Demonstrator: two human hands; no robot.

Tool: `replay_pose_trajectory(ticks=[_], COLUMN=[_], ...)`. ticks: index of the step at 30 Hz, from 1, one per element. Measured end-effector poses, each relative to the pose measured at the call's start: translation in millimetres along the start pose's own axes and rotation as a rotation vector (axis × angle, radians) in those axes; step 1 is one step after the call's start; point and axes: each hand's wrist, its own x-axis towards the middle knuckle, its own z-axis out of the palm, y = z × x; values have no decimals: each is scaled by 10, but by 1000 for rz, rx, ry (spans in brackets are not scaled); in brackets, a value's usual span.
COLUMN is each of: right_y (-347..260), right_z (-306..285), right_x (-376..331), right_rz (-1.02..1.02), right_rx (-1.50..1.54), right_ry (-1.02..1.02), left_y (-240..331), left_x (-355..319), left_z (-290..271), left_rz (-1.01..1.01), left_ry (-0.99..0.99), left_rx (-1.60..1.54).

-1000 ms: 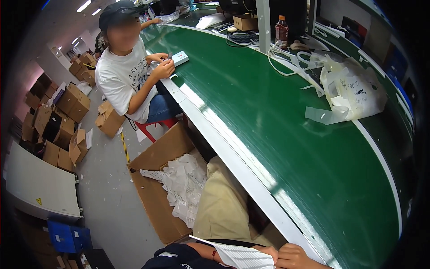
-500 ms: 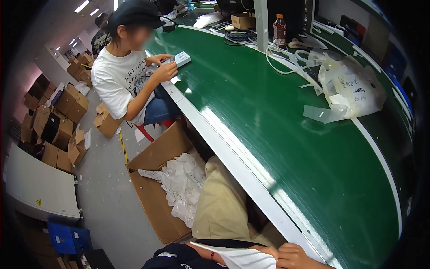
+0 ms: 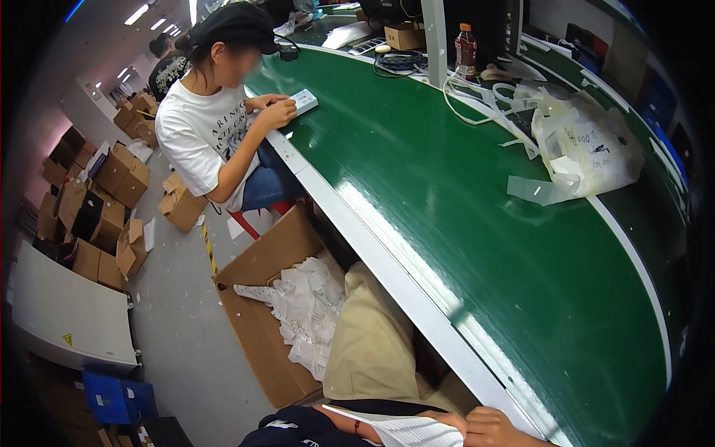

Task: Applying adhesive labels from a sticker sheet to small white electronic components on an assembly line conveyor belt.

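Low in the head view, close to my body, a white sheet with fine lines (image 3: 406,429) lies across my left forearm. My left hand (image 3: 448,419) is closed at the sheet's right end, with most of its fingers hidden behind it. Right against it, my right hand (image 3: 488,428) has its fingers curled together on the sheet's edge. Both hands are just off the white front edge of the green work table (image 3: 417,186).
Below the table edge stands an open cardboard box (image 3: 257,335) full of white paper scraps (image 3: 309,305). A seated co-worker (image 3: 205,134) handles a small light-blue box (image 3: 304,101). On the table are a plastic bag (image 3: 588,153) and a bottle (image 3: 465,51).
The whole view has shifted slightly. The co-worker's head has lowered a little over the light-blue box. My hands keep the same grip on the white sheet.
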Motion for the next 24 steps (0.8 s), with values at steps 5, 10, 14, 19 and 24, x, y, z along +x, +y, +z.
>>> replay_pose_trajectory(ticks=[5, 10, 14, 19, 24], right_y=[3, -154, -100, -116, -105], right_z=[-5, 22, 108, 82, 87], right_x=[-89, 46, 17, 34, -11], right_rz=[1, 180, 243, 231, 215], right_rx=[-25, -5, 38, 26, -12], right_ry=[-28, 60, 107, 104, 71], left_y=[-296, 411, 368, 331, 355], left_x=[-262, 167, 188, 189, 221], left_z=[-166, -234, -273, -274, -214], left_rz=[-80, -366, -370, -360, -472], left_ry=[-118, -58, 26, 53, 178], left_rx=[-90, -145, -424, -443, -509])
